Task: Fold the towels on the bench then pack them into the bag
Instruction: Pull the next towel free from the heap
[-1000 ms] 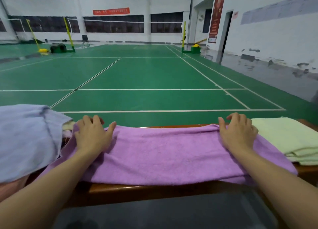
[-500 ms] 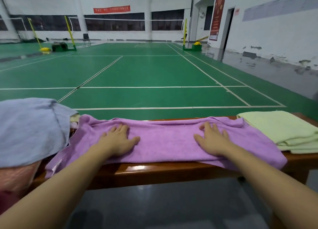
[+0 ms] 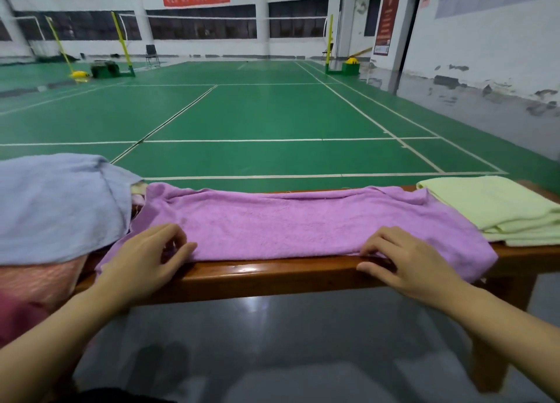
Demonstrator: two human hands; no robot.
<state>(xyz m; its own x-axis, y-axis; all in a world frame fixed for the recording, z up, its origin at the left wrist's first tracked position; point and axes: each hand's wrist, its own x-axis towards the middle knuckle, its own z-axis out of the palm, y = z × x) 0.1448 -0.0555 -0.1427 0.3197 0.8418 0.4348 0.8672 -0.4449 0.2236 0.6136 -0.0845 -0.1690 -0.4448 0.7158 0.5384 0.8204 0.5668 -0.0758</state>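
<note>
Your fingertips [image 3: 368, 249] are curling onto the near edge of the purple towel [image 3: 291, 224], pinching it at the front lip of the bench [image 3: 272, 274]. Your left hand [image 3: 148, 258] and right hand [image 3: 407, 261] are each gripping one end of that hem. The towel is lying lengthwise along the bench, between the blue cloth [image 3: 57, 208] and the folded green towel [image 3: 497, 211]. You are judging the next fold: likely lifting both corners together, evenly. No bag is showing.
</note>
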